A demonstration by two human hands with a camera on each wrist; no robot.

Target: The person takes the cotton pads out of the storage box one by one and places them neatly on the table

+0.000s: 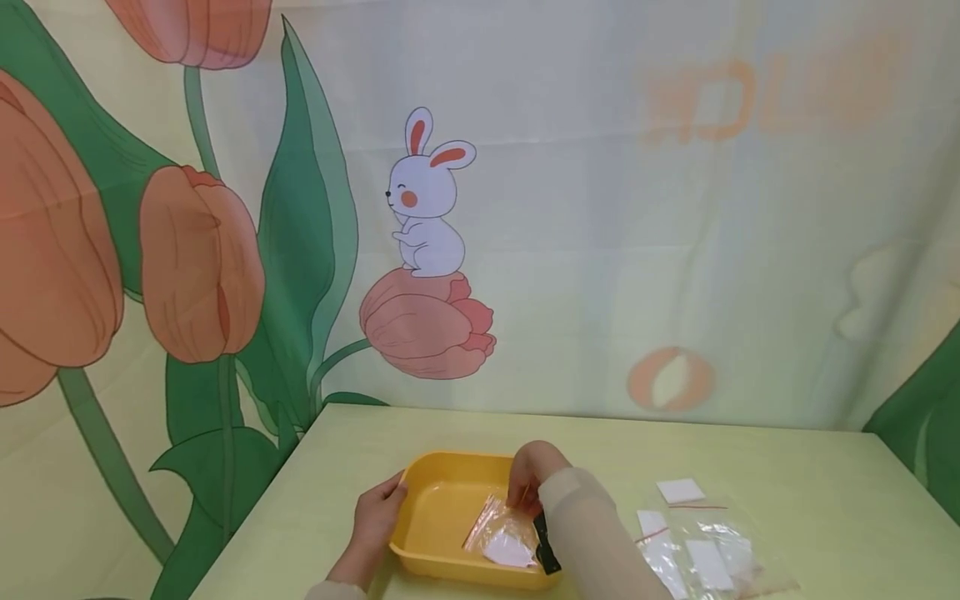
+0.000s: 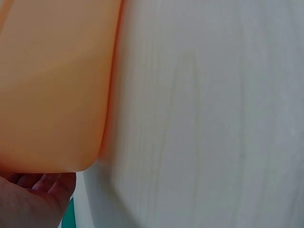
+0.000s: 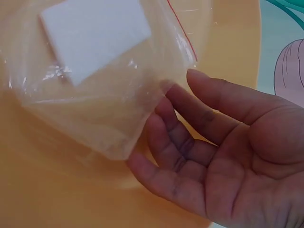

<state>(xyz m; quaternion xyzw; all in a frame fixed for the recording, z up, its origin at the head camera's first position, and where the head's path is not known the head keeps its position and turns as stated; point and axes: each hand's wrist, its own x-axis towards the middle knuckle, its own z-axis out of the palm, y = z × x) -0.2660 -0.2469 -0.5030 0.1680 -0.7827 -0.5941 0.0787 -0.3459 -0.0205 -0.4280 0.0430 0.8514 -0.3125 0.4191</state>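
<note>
A yellow plastic tray (image 1: 442,567) sits on the table in the head view. My left hand (image 1: 377,512) grips its left rim, and in the left wrist view the fingers (image 2: 59,187) lie against the tray's end. Inside the tray is a clear zip bag (image 3: 109,114) with a white square piece (image 3: 97,35) in it and a red line along its seal. My right hand (image 3: 228,147) reaches into the tray beside this bag. Its fingertips are right at the bag's edge, while the thumb stands apart from the plastic.
Right of the tray lie several clear bags (image 1: 738,529) with white pieces, one white piece (image 1: 681,491) at the back. A dark object (image 1: 547,546) shows by the right forearm, over the tray's right side. Behind the pale table (image 1: 840,500) hangs a printed curtain (image 1: 570,250).
</note>
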